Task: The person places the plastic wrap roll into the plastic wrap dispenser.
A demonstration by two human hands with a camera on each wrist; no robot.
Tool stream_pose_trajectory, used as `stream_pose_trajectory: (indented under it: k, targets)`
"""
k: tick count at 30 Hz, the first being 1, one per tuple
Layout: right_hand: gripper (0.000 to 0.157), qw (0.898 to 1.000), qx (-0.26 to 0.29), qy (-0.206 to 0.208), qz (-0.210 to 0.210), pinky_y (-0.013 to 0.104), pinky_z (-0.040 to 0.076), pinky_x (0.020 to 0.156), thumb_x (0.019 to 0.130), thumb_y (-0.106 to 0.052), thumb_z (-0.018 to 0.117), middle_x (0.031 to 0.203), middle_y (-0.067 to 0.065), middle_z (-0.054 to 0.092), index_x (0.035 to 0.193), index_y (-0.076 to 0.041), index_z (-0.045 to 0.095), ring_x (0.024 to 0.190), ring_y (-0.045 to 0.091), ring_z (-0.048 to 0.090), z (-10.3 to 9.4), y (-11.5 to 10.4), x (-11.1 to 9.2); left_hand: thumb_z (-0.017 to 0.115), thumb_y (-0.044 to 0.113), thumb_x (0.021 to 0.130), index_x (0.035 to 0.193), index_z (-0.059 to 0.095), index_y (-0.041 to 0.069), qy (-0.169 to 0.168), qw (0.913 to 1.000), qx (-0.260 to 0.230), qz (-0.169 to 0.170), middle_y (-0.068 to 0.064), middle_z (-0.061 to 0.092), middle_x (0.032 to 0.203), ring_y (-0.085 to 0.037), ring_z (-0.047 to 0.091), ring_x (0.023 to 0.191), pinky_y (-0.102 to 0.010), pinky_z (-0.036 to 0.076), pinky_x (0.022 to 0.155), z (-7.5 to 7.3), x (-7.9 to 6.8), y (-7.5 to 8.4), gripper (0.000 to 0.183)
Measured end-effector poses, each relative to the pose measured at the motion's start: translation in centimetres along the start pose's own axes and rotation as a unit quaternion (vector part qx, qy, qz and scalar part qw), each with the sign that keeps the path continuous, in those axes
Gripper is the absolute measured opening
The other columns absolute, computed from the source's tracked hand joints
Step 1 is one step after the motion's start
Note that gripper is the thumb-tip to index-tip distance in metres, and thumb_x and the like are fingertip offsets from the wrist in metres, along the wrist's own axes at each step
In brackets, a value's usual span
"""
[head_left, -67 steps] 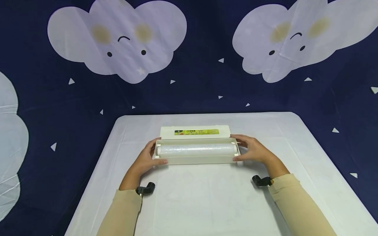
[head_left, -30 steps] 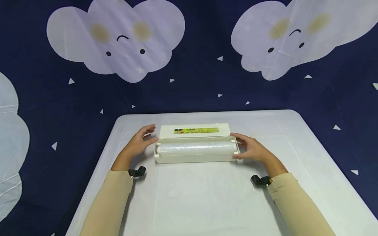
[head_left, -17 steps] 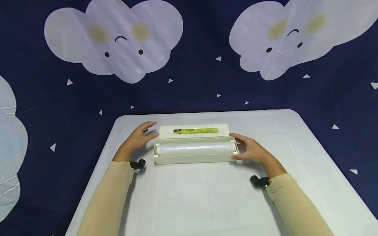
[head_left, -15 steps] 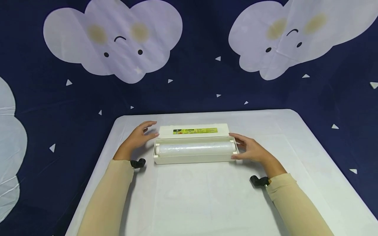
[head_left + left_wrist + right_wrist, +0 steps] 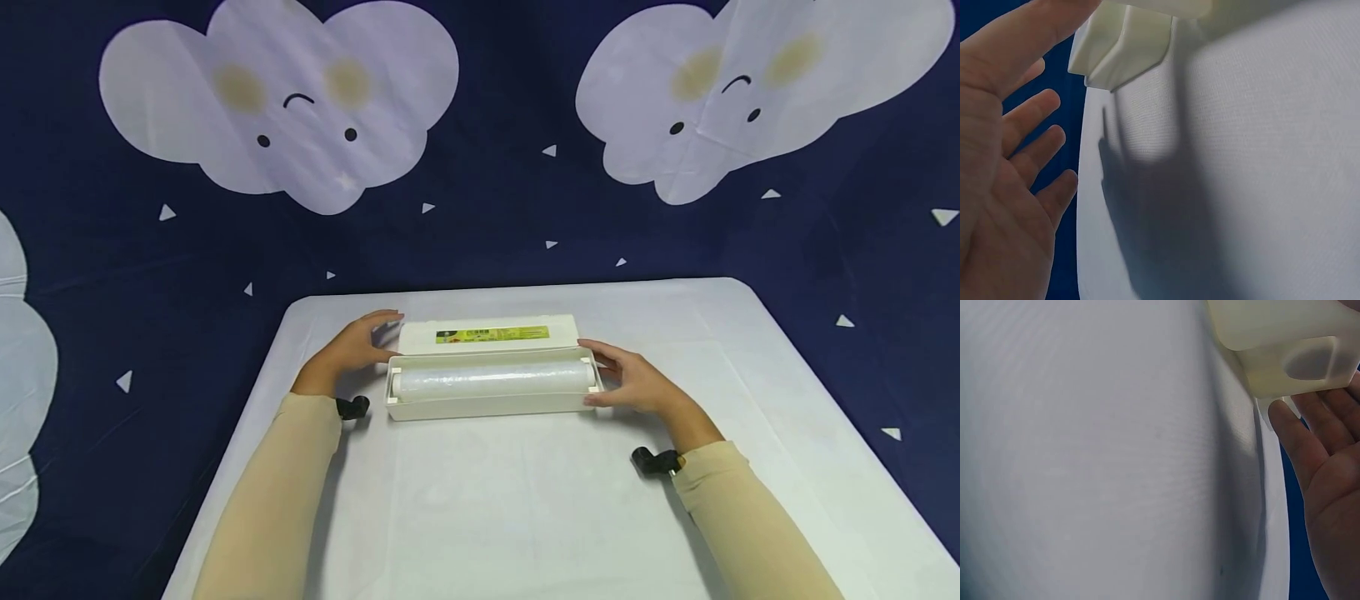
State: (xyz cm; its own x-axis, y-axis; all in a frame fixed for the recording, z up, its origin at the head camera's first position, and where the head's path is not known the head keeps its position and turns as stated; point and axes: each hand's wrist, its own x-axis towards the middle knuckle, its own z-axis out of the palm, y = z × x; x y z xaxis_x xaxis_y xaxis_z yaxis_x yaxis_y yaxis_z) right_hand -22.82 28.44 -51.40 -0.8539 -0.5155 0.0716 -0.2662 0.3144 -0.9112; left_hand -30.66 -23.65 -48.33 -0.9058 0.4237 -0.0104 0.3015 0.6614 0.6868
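A white plastic cling film box (image 5: 491, 407) lies on the table, its lid (image 5: 416, 337) folded back behind it. Inside lies a roll of clear film (image 5: 491, 381). My left hand (image 5: 351, 348) is at the box's back left corner, fingers spread beside the lid's left edge and thumb by the corner. In the left wrist view, those fingers are loosely bent and hold nothing, with the thumb over the box end (image 5: 1138, 40). My right hand (image 5: 636, 382) holds the right end between a thumb in front and fingers behind. The right wrist view shows its fingers against that end.
A white cloth covers the table (image 5: 480, 508). Behind it hangs a dark blue curtain (image 5: 510, 192) with clouds and small white triangles. A black wrist camera (image 5: 354, 407) sits at the left wrist and another camera (image 5: 654, 461) at the right.
The left hand has let go of the box's left end, moved back and away, then come in close to the lid's left edge. The right hand has stayed at the right end.
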Motion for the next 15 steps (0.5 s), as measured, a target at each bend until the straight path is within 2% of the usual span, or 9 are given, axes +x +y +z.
stream_pose_trajectory:
  k: [7, 11, 15]
  targets:
    - [0.103, 1.0, -0.001, 0.005, 0.006, 0.043, 0.037, 0.114, 0.077, -0.009, 0.097, 0.162, 0.021, 0.039, 0.162, -0.003, 0.038, 0.145, 0.042, 0.041, 0.0, 0.0, -0.1, 0.095, 0.017, 0.08, 0.157, 0.049, 0.005, -0.02, 0.9996, 0.013, -0.017, -0.019, 0.035, 0.166, -0.039, 0.026, 0.154, -0.054, 0.019, 0.123, 0.0, 0.5, -0.1, 0.09]
    - [0.103, 1.0, -0.006, 0.005, 0.005, 0.047, 0.037, 0.115, 0.077, -0.009, 0.096, 0.162, 0.021, 0.039, 0.162, -0.004, 0.038, 0.145, 0.043, 0.041, 0.0, -0.1, -0.1, 0.097, 0.015, 0.075, 0.157, 0.049, 0.005, -0.026, 0.9993, 0.021, -0.014, -0.019, 0.035, 0.165, -0.039, 0.026, 0.154, -0.053, 0.019, 0.123, 0.1, 0.9, -0.1, 0.095]
    - [0.102, 1.0, -0.002, 0.005, 0.0, 0.045, 0.037, 0.114, 0.077, -0.007, 0.096, 0.162, 0.021, 0.039, 0.162, -0.003, 0.038, 0.145, 0.042, 0.041, 0.1, -0.1, -0.1, 0.099, 0.018, 0.073, 0.157, 0.05, 0.006, -0.035, 0.9992, 0.017, -0.008, -0.018, 0.036, 0.166, -0.038, 0.025, 0.154, -0.053, 0.019, 0.123, 0.8, 1.5, -0.5, 0.098]
